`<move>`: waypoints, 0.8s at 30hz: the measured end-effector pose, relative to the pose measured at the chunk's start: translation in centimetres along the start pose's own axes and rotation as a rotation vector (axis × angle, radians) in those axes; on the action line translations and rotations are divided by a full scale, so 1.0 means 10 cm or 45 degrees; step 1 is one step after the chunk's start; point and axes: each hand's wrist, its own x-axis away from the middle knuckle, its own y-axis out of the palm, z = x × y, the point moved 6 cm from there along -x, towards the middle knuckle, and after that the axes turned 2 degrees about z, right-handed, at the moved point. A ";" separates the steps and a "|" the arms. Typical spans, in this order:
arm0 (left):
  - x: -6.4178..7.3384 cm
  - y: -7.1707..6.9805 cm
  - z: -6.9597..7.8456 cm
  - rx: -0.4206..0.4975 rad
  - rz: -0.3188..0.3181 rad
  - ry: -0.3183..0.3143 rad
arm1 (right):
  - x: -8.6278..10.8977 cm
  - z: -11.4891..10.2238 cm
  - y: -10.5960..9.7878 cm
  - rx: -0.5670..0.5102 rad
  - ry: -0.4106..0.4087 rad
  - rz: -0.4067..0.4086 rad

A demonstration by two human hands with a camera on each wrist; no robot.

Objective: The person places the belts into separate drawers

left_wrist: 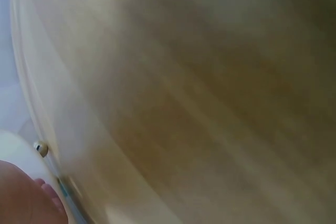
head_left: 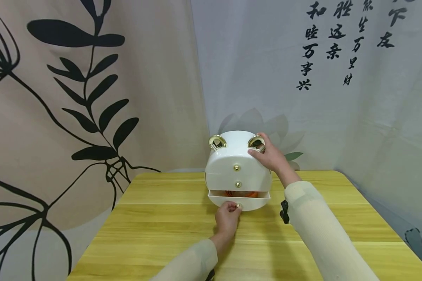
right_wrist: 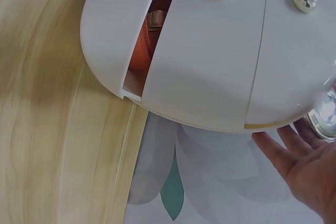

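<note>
A white rounded drawer box (head_left: 236,145) stands on the wooden table, with two gold rings (head_left: 217,142) at its top corners and gold knobs down its front. Its bottom drawer (head_left: 256,203) is pulled partway out. My left hand (head_left: 226,221) pinches that drawer's knob (head_left: 238,206). With the thumb in front and fingers behind, my right hand (head_left: 273,157) holds the box's upper right corner around the ring. Inside the drawer gap lies an orange item (right_wrist: 140,51) beside a tan, strap-like piece (right_wrist: 156,19). The two upper drawers are closed.
The wood-grain table (head_left: 154,226) spreads out around the box. Behind it hangs a printed cloth (head_left: 168,97) with dark leaves and black characters. A black wrist strap (head_left: 284,212) is at the right sleeve.
</note>
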 end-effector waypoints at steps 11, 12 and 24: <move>-0.08 0.03 0.00 -0.054 0.007 0.019 | -0.01 0.00 0.00 0.005 0.005 0.017; -0.09 0.03 -0.01 -0.057 0.007 0.014 | -0.01 0.00 0.00 0.006 0.004 0.017; -0.13 0.06 0.00 -0.093 0.024 0.024 | -0.02 0.03 0.01 0.031 0.009 0.015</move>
